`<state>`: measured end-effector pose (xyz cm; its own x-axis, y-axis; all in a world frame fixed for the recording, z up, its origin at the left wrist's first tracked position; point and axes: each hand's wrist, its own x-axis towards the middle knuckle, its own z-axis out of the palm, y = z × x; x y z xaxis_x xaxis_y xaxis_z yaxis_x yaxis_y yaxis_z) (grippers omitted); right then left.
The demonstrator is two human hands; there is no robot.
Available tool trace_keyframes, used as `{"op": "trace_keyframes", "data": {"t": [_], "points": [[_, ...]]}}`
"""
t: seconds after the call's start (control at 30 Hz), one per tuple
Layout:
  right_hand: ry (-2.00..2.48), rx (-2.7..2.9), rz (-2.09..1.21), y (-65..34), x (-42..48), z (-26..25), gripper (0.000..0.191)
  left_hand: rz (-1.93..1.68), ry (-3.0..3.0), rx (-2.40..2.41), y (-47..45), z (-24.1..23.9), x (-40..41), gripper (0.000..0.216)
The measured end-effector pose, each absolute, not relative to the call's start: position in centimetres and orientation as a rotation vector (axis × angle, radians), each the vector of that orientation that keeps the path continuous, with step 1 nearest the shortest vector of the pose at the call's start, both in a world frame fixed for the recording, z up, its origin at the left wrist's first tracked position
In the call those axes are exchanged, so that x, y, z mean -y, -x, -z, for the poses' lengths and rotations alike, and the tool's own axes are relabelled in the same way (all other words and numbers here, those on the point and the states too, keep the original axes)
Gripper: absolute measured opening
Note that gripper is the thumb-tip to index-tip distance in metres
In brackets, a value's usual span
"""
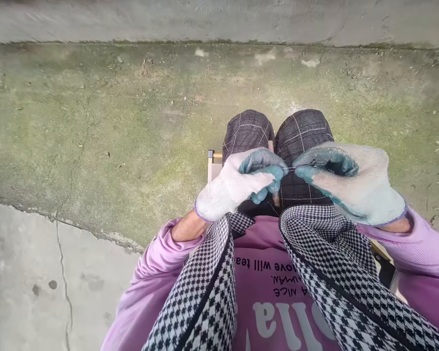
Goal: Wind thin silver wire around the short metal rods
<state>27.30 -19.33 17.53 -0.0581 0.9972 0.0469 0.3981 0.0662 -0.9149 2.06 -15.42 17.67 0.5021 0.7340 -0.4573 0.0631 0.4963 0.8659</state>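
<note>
My left hand (241, 181) and my right hand (347, 180) wear white knit gloves with teal-coated fingers. Both are held over my lap, above my grey checked trousers (300, 131). The two hands pinch the ends of a very thin thread or wire (291, 168) stretched between their fingertips. The left hand's fingers are curled into a fist around its end. Thumb and forefinger of the right hand are pressed together on the other end. What the thin strand is cannot be made out.
I sit on a wooden seat (212, 165), its corner showing left of my knees. Mossy, cracked concrete ground (95, 136) lies all around. A concrete kerb or wall (219, 19) runs across the top. I wear a pink top and a houndstooth vest (205, 292).
</note>
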Motion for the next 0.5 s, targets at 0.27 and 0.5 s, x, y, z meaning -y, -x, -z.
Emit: {"op": "trace_keyframes", "data": {"t": [0.27,0.5], "points": [[1.418,1.69,-0.967,-27.5,19.5,-17.6,0.015,-0.589,-1.198,-1.01,-1.8,-16.5,15.5,0.02],[1.442,1.664,-0.964,-27.2,19.5,-17.7,0.017,-0.559,-1.022,-0.962,-2.1,-13.8,15.8,0.026]]}}
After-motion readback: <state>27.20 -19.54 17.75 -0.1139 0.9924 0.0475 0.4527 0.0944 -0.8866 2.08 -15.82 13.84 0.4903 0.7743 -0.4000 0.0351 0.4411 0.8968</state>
